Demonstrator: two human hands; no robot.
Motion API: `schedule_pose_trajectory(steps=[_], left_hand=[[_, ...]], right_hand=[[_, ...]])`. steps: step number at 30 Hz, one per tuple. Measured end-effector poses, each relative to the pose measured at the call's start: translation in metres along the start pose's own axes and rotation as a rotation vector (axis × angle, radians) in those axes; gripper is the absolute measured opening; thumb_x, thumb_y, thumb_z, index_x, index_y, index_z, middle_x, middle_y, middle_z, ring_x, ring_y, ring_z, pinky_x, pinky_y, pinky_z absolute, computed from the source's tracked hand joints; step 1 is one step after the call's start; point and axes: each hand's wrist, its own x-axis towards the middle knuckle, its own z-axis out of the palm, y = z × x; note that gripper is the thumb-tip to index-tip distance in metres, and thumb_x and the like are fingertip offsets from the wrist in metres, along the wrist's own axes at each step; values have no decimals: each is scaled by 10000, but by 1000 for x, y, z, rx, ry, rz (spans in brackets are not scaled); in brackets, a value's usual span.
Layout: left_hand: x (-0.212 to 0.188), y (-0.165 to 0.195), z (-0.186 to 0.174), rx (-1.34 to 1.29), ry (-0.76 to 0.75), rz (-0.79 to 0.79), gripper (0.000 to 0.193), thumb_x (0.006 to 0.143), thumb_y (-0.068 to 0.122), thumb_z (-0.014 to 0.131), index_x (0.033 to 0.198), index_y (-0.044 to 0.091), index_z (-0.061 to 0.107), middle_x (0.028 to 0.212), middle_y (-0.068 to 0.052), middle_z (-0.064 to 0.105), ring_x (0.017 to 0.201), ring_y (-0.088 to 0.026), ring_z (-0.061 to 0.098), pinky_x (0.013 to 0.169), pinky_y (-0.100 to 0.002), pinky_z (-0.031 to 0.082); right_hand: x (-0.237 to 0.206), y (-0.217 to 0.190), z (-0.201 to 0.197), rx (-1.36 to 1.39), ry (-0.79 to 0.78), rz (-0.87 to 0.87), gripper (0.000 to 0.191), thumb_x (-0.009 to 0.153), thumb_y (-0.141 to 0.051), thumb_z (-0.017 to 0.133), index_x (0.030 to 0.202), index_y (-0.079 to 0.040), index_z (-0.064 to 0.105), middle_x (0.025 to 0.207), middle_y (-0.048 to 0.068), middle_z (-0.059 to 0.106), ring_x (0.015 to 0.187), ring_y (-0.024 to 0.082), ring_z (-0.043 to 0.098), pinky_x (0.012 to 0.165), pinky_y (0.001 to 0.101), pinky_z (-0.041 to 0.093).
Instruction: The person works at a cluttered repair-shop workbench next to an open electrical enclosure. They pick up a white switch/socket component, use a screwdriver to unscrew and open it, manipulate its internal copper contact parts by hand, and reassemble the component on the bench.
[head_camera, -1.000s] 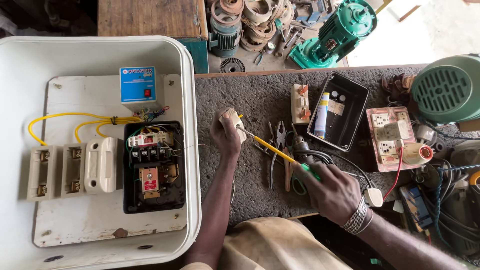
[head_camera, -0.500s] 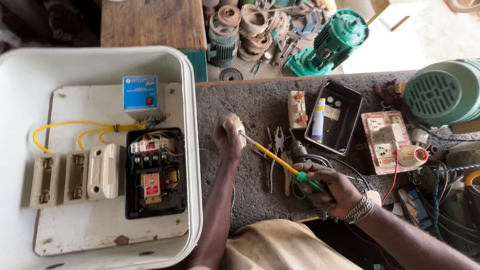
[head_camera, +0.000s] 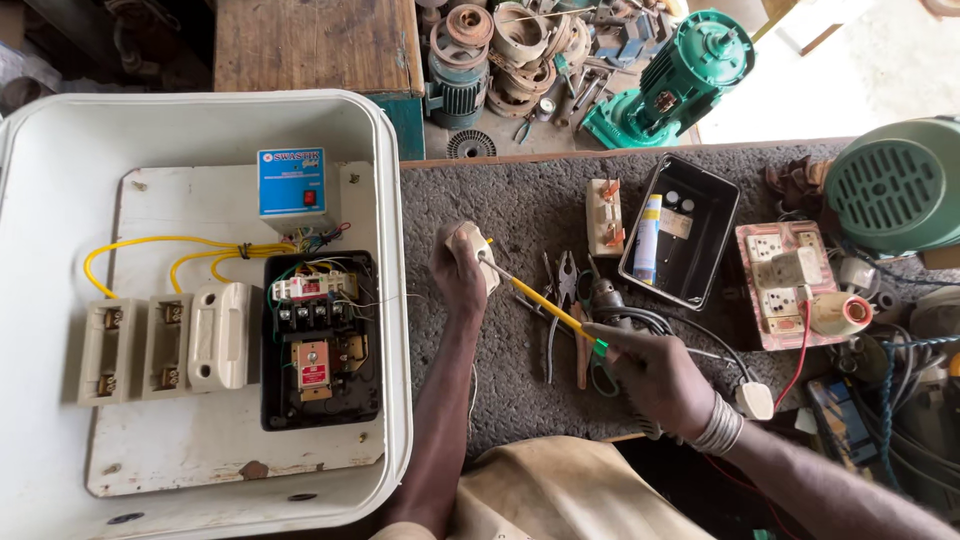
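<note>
Head view: a screwdriver (head_camera: 545, 305) tip set into a small cream plug (head_camera: 470, 250) held on the workbench (head_camera: 530, 205).

The left hand (head_camera: 458, 275) is clamped round the plug, pressing it onto the rough grey bench surface just right of the white plastic box (head_camera: 385, 200); the right hand (head_camera: 650, 375) is closed on the green grip of the yellow-shafted screwdriver. Over the last second the plug has hardly moved, while the right hand has drawn a little lower and the shaft now lies flatter, so the work looks to be mid-turn on a screw. Pliers (head_camera: 562, 300) of bare metal lie beside the shaft, and a black rectangular tray (head_camera: 705, 205) sits further right.
</note>
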Motion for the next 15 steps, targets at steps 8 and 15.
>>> schedule_pose_trajectory(steps=[8, 15], left_hand=[[2, 0, -3, -78, -48, -22, 311, 1109, 307, 446, 1048, 30, 574, 919, -73, 559, 800, -137, 532, 662, -346, 476], [9, 0, -7, 26, -72, -126, 378, 1091, 385, 432, 1030, 52, 600, 790, -68, 542, 672, -140, 533, 553, -345, 454]], right_hand=[[5, 19, -8, 927, -196, 415, 526, 991, -107, 616, 1515, -95, 561, 766, 93, 579, 473, 95, 435, 403, 257, 392], [3, -5, -4, -180, 22, -322, 563, 930, -90, 612, 1485, -156, 542, 1006, 111, 724, 555, 71, 671, 515, 260, 566]])
